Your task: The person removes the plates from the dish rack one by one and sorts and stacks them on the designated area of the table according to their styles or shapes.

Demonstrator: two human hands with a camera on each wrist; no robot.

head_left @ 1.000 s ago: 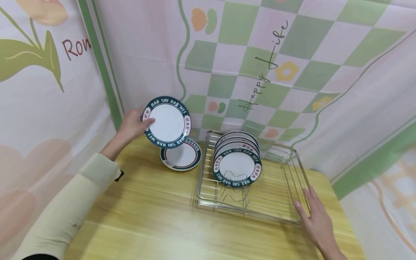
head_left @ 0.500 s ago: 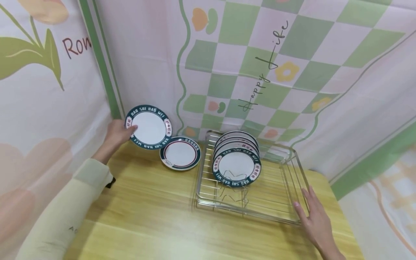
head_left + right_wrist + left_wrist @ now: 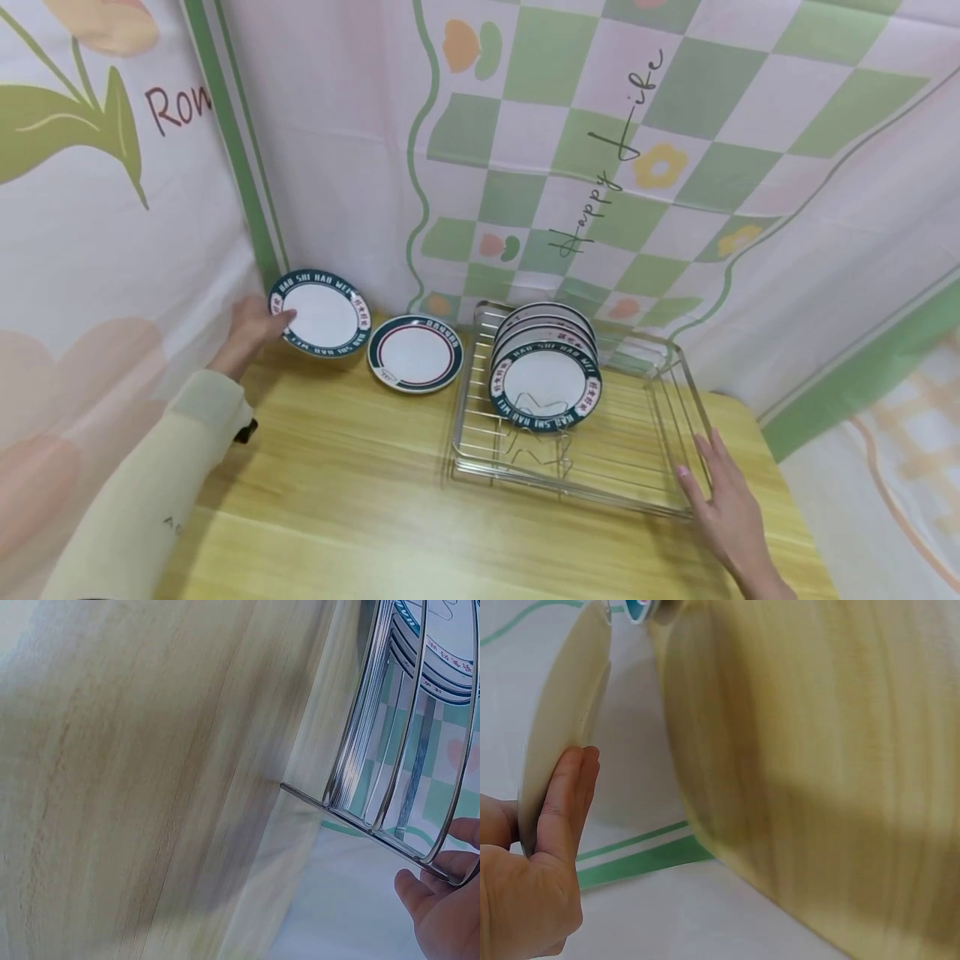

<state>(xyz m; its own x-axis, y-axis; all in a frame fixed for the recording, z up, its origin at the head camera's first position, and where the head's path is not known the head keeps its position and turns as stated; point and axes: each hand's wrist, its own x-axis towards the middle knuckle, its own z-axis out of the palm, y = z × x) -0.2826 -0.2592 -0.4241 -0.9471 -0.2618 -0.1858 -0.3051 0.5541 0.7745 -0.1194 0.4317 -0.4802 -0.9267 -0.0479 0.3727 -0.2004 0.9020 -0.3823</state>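
My left hand (image 3: 253, 329) pinches the left rim of a white plate (image 3: 324, 315) with a dark green lettered border, its thumb on the front. The left wrist view shows straight fingers behind the plate's pale underside (image 3: 559, 720), which is tilted up above the table. Just right of it, a similar plate (image 3: 416, 356) with a red inner ring lies face up on the table. Several plates (image 3: 546, 387) stand leaning one behind another in the left part of a wire dish rack (image 3: 615, 492). My right hand (image 3: 729, 510) holds the rack's right end, thumb and fingers about its wire (image 3: 442, 870).
The wooden table (image 3: 360, 500) ends at a rounded right corner. Behind it and at the left hang printed cloths, one with a green checked pattern (image 3: 570, 150). The rack's right part shows bare wires (image 3: 622, 433).
The left hand has carried its plate left and down, from overlapping the lying plate to just left of it. The right hand and the rack have hardly moved.
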